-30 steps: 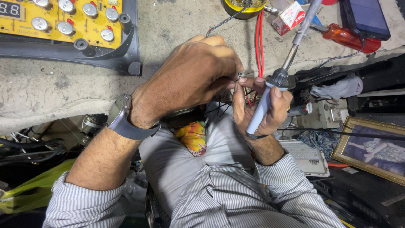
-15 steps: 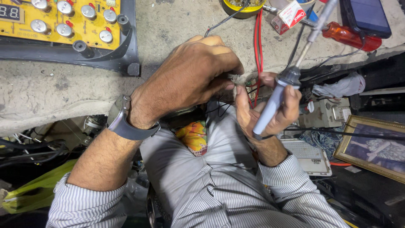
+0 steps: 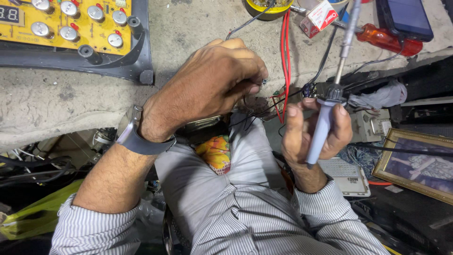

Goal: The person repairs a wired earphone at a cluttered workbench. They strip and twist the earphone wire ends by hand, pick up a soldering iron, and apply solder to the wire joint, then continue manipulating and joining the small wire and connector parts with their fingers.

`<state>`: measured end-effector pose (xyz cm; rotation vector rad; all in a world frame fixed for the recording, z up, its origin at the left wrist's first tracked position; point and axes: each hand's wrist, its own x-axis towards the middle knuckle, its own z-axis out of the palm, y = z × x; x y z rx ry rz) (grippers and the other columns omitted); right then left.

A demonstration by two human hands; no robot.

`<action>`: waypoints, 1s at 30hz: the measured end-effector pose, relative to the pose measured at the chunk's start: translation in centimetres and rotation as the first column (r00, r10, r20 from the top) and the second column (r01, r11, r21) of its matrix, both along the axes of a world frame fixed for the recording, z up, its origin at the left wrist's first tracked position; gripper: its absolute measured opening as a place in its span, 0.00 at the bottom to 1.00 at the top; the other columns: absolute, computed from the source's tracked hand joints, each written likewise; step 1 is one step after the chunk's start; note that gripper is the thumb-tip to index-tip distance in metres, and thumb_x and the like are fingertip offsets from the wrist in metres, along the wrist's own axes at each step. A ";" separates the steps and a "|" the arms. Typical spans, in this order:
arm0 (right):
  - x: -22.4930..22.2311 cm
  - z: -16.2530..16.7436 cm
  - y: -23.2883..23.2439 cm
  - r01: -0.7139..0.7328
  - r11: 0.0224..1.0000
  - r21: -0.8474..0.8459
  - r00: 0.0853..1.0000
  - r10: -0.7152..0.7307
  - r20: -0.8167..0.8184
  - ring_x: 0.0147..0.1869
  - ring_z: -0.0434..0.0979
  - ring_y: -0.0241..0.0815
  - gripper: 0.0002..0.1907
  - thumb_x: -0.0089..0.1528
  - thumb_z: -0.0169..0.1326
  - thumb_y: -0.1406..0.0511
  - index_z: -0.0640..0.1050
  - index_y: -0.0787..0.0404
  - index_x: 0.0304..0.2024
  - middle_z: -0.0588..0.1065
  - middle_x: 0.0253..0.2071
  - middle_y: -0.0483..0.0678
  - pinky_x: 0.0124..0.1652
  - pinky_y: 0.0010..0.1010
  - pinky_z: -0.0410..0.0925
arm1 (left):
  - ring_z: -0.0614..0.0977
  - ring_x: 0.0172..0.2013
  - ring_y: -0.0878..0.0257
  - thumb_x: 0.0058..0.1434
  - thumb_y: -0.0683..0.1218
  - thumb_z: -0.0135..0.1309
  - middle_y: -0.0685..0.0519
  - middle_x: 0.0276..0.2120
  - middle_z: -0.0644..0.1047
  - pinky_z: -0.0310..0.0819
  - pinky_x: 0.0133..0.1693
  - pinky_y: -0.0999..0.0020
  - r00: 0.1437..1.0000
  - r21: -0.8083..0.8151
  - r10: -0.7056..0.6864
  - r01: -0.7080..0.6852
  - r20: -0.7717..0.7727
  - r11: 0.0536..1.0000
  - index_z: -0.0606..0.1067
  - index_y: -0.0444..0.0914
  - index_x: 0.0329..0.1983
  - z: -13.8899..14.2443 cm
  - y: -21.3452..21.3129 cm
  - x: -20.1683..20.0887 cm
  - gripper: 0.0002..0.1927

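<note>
My right hand (image 3: 315,132) is closed around the blue-grey handle of a soldering iron (image 3: 325,123), whose metal shaft points up and away toward the bench. My left hand (image 3: 214,85), with a grey watch (image 3: 137,137) on its wrist, is curled over a small part with thin red and black wires (image 3: 278,101) at the bench edge. What its fingers pinch is hidden by the hand itself. The two hands are a short gap apart, above my lap.
A yellow circuit board with silver knobs in a dark housing (image 3: 75,28) lies at the back left. A red-handled screwdriver (image 3: 384,40), a phone (image 3: 409,18), a small red-and-white box (image 3: 320,18) and a yellow tin (image 3: 266,7) sit at the back right. A framed picture (image 3: 417,165) leans at right.
My right hand has drawn the soldering iron to the right, away from the left hand, and turned it more upright. The left hand has stayed in place.
</note>
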<state>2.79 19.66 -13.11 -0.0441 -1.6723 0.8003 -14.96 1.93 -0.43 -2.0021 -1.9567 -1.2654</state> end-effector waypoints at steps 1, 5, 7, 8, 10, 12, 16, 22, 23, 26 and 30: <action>-0.4 -0.1 -0.4 -0.010 1.000 0.028 1.000 0.010 -0.005 0.48 0.79 0.45 0.44 0.63 0.62 0.81 0.56 0.51 0.72 0.73 0.53 0.56 0.47 0.31 0.74 | 0.79 0.44 0.47 0.61 0.41 0.63 0.49 0.37 0.78 0.71 0.47 0.52 1.000 0.001 0.004 -0.004 0.005 1.000 0.77 0.36 0.43 -0.1 0.1 0.0 0.09; -2.1 -0.3 -1.8 -0.123 0.992 -0.030 0.992 0.122 -0.042 0.49 0.80 0.44 0.48 0.64 0.63 0.84 0.53 0.49 0.75 0.71 0.56 0.54 0.50 0.33 0.77 | 0.78 0.45 0.46 0.62 0.41 0.63 0.48 0.37 0.78 0.70 0.48 0.51 1.000 0.005 -0.005 0.005 -0.004 1.000 0.77 0.35 0.43 -0.2 0.2 -0.1 0.09; -2.7 -0.2 -2.3 -0.165 0.986 -0.006 0.986 0.165 -0.019 0.51 0.79 0.45 0.50 0.63 0.62 0.84 0.52 0.48 0.76 0.69 0.58 0.53 0.53 0.36 0.78 | 0.78 0.45 0.46 0.61 0.41 0.63 0.48 0.37 0.78 0.70 0.47 0.51 1.000 0.003 0.002 -0.002 -0.010 1.000 0.77 0.35 0.41 -0.3 0.3 -0.1 0.08; -2.9 -0.1 -2.4 -0.186 0.982 0.006 0.982 0.186 -0.006 0.53 0.79 0.46 0.50 0.63 0.62 0.85 0.52 0.48 0.76 0.68 0.59 0.53 0.55 0.37 0.78 | 0.78 0.45 0.46 0.61 0.41 0.63 0.48 0.37 0.78 0.70 0.47 0.51 1.000 0.002 0.006 -0.006 -0.013 1.000 0.77 0.35 0.40 -0.3 0.3 -0.1 0.08; -3.2 0.2 -2.7 -0.194 0.981 0.012 0.981 0.193 0.026 0.54 0.79 0.46 0.52 0.63 0.62 0.85 0.51 0.46 0.76 0.68 0.60 0.52 0.56 0.37 0.77 | 0.79 0.45 0.46 0.61 0.41 0.63 0.49 0.37 0.78 0.70 0.47 0.52 1.000 0.016 -0.005 0.005 -0.007 1.000 0.77 0.35 0.40 -0.4 0.3 -0.1 0.08; -3.4 0.6 -2.9 -0.195 0.980 0.025 0.980 0.194 0.038 0.54 0.79 0.46 0.52 0.63 0.63 0.85 0.51 0.46 0.76 0.67 0.60 0.52 0.55 0.36 0.77 | 0.79 0.45 0.47 0.61 0.41 0.63 0.49 0.37 0.78 0.70 0.47 0.52 1.000 0.020 -0.011 0.011 -0.005 1.000 0.76 0.35 0.40 -0.4 0.3 -0.2 0.08; -3.8 1.1 -3.1 -0.201 0.979 0.027 0.980 0.201 0.015 0.52 0.80 0.45 0.52 0.63 0.61 0.86 0.52 0.45 0.76 0.67 0.59 0.52 0.51 0.34 0.78 | 0.78 0.46 0.47 0.61 0.40 0.63 0.49 0.38 0.78 0.70 0.48 0.52 1.000 0.033 -0.006 0.006 -0.010 0.999 0.76 0.36 0.40 -0.6 0.2 -0.2 0.08; -3.7 1.0 -3.0 -0.233 0.972 0.018 0.972 0.233 0.030 0.51 0.80 0.43 0.53 0.64 0.60 0.86 0.50 0.43 0.77 0.67 0.60 0.51 0.51 0.33 0.79 | 0.78 0.45 0.47 0.58 0.42 0.65 0.49 0.38 0.77 0.70 0.47 0.52 0.998 0.029 0.008 -0.006 -0.068 1.000 0.76 0.36 0.40 -0.5 0.1 -0.2 0.10; -3.6 1.0 -2.9 -0.233 0.972 0.014 0.972 0.232 0.031 0.51 0.80 0.43 0.53 0.64 0.61 0.86 0.50 0.43 0.77 0.67 0.60 0.51 0.51 0.33 0.79 | 0.78 0.45 0.47 0.57 0.42 0.65 0.49 0.38 0.77 0.70 0.47 0.52 0.997 0.030 0.005 -0.002 -0.083 1.000 0.76 0.36 0.40 -0.4 0.0 -0.2 0.11; -3.3 0.9 -2.7 -0.229 0.973 -0.006 0.973 0.229 0.038 0.51 0.80 0.44 0.54 0.63 0.62 0.86 0.50 0.43 0.77 0.67 0.60 0.52 0.50 0.33 0.77 | 0.78 0.45 0.49 0.57 0.43 0.66 0.52 0.39 0.77 0.71 0.47 0.53 0.994 0.030 -0.004 0.007 -0.109 1.000 0.77 0.37 0.40 -0.3 -0.1 0.1 0.11; -3.0 0.8 -2.5 -0.246 0.969 -0.015 0.966 0.246 0.074 0.52 0.80 0.43 0.55 0.63 0.62 0.85 0.49 0.42 0.78 0.66 0.61 0.52 0.51 0.32 0.78 | 0.78 0.47 0.52 0.59 0.43 0.65 0.54 0.41 0.78 0.71 0.49 0.55 0.991 0.036 0.015 -0.010 -0.131 0.999 0.79 0.38 0.40 0.0 -0.1 0.4 0.08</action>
